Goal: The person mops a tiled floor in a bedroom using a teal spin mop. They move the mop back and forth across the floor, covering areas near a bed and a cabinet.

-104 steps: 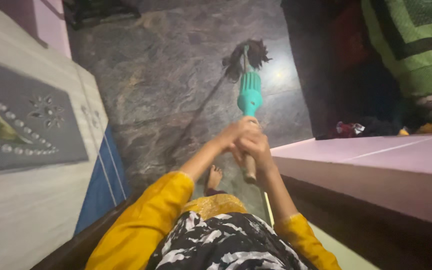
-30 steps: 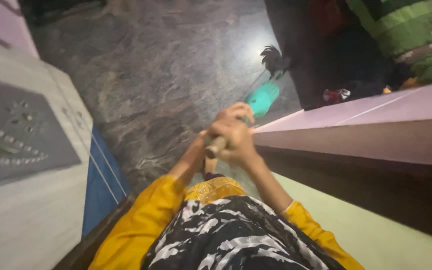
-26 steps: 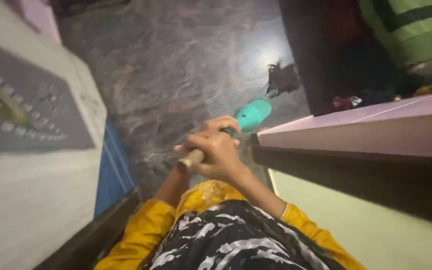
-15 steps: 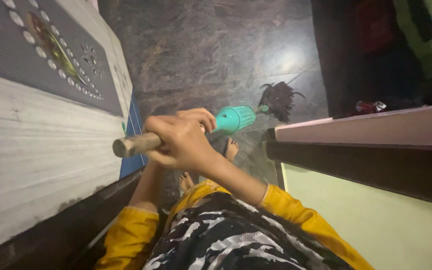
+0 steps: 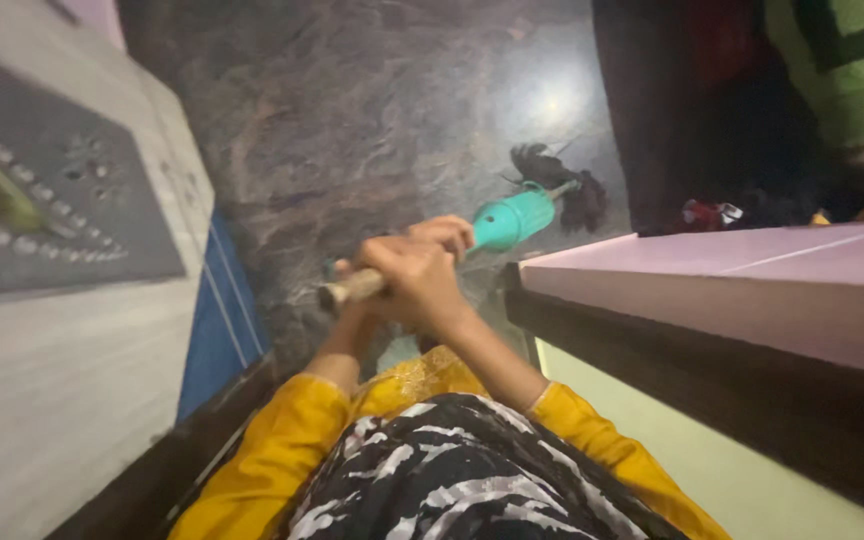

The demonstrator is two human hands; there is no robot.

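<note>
Fingers of both hands were wrapped tight around the broom handle (image 5: 352, 288).
Right hand (image 5: 422, 285) lay uppermost; left hand (image 5: 350, 300) was mostly hidden beneath it; the teal collar (image 5: 510, 220) and dark bristles (image 5: 562, 185) rested on the marbled floor (image 5: 352, 120), beside the pink slab (image 5: 732, 280). Judged best practice: low angle, firm grip, short strokes clear of the slab edge.
</note>
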